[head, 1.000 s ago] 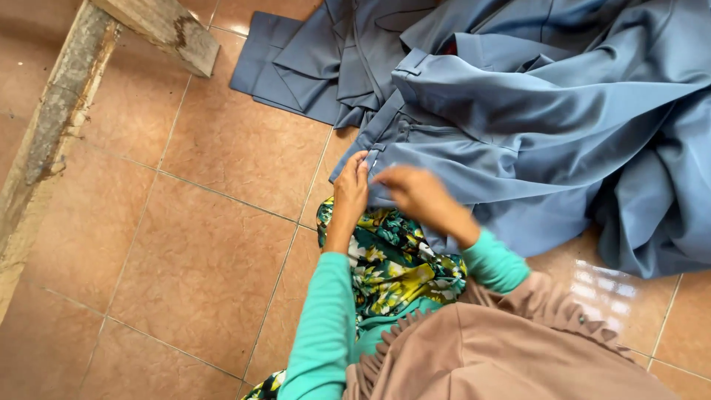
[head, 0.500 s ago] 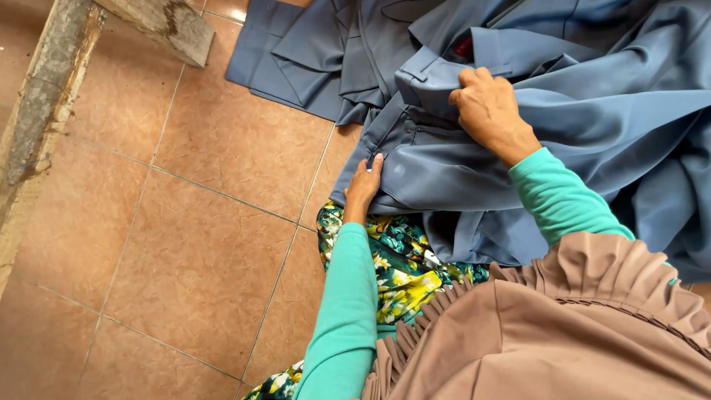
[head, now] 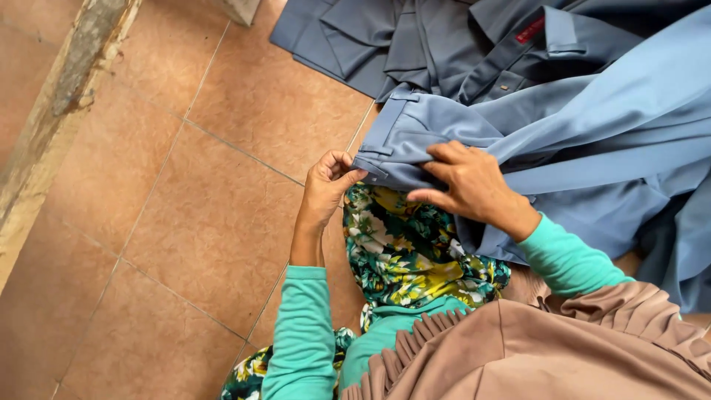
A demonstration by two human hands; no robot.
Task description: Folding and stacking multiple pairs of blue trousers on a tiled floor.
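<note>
Hands [head: 400, 185] gripping blue trousers [head: 444, 133], waistband between

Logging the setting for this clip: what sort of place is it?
Probably a home or small sewing workshop floor: terracotta floor tiles, a heap of blue-grey garments on them, and a rough wooden beam alongside.
</note>
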